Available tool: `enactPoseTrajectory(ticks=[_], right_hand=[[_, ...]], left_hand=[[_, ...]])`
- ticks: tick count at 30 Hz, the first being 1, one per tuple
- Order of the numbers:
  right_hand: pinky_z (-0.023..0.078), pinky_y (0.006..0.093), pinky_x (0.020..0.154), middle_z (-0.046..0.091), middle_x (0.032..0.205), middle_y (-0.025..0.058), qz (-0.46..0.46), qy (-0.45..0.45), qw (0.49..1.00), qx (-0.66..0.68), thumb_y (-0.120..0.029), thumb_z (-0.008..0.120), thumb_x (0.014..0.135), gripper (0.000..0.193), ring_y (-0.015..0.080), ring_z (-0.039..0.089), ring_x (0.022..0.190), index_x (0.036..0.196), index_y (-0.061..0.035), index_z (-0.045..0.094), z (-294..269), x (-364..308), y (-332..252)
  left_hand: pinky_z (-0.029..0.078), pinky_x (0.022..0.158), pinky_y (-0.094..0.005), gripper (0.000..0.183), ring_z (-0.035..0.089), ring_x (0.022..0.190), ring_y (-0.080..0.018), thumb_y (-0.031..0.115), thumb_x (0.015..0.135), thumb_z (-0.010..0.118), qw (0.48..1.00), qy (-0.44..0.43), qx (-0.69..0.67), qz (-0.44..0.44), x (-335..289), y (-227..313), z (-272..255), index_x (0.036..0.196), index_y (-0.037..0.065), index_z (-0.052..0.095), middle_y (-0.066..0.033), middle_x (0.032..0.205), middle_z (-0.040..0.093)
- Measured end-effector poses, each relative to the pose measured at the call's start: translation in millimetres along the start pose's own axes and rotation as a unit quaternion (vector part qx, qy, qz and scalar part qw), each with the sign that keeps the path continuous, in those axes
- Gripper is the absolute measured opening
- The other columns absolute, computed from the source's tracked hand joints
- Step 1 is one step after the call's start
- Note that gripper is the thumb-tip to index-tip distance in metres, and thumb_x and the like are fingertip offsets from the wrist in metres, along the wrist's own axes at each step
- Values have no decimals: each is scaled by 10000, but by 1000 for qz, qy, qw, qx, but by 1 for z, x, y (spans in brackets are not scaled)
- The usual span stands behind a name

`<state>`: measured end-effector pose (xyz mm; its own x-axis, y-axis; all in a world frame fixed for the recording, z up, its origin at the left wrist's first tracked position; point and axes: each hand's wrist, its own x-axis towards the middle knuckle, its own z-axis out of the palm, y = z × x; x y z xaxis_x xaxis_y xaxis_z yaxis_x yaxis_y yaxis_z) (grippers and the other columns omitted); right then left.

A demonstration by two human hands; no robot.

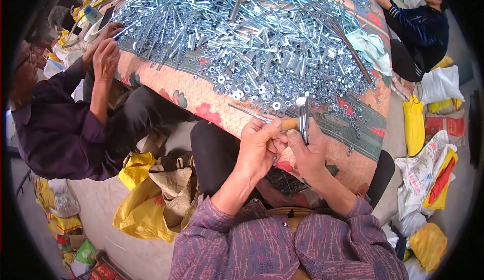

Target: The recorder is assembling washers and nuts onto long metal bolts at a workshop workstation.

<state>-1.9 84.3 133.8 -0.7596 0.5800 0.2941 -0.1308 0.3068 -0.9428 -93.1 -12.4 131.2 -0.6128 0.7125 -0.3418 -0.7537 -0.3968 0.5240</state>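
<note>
Above the near edge of the covered table, my left hand is closed around a thin metal rod, which points out to the left. Close beside it, my right hand grips a small bundle of shiny metal bolts standing roughly upright. A tan wrap or cover shows between the hands, seemingly on a finger. The fingertips of both hands nearly meet, and what lies between them is partly hidden. Just beyond them are loose washers and nuts.
A large heap of metal rods and sleeves covers the table's flowered cloth. A pale cloth lies at right. One person works at left, another at far right. Yellow sacks and white bags lie on the floor.
</note>
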Motion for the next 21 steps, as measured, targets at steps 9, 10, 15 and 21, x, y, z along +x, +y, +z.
enactPoseTrajectory(ticks=[9, 10, 15, 21], right_hand=[[300, 169, 401, 482, 614, -9, 167, -58, 970, 167, -174, 414, 998, 232, 26, 393, 441, 1080, 4, 539, -20, 18, -21], [300, 169, 401, 482, 614, -9, 167, -56, 970, 167, -174, 414, 998, 232, 26, 393, 441, 1080, 4, 539, -21, 17, -22], [333, 161, 417, 551, 633, 15, 188, -75, 966, 158, -172, 443, 987, 209, 26, 426, 454, 1067, -9, 545, -26, 18, -20], [339, 162, 425, 561, 648, 22, 203, -95, 962, 154, -161, 451, 981, 197, 29, 432, 463, 1065, -13, 549, -34, 22, -17]], left_hand=[[471, 601, -412, 170, 609, 679, -305, 146, 849, 598, 457, 9, 813, 361, 76, 70, -12, 1015, 113, 576, -104, 791, 571], [471, 601, -412, 170, 609, 679, -305, 146, 849, 598, 457, 7, 813, 361, 83, 72, -13, 1015, 113, 576, -104, 791, 571], [466, 609, -439, 183, 614, 754, -347, 194, 810, 653, 398, -35, 854, 334, 94, 80, -8, 958, 115, 581, -114, 855, 590], [419, 540, -317, 203, 513, 577, -146, 260, 868, 662, 740, -26, 603, 297, 80, 68, -2, 948, 82, 609, -47, 676, 582]])
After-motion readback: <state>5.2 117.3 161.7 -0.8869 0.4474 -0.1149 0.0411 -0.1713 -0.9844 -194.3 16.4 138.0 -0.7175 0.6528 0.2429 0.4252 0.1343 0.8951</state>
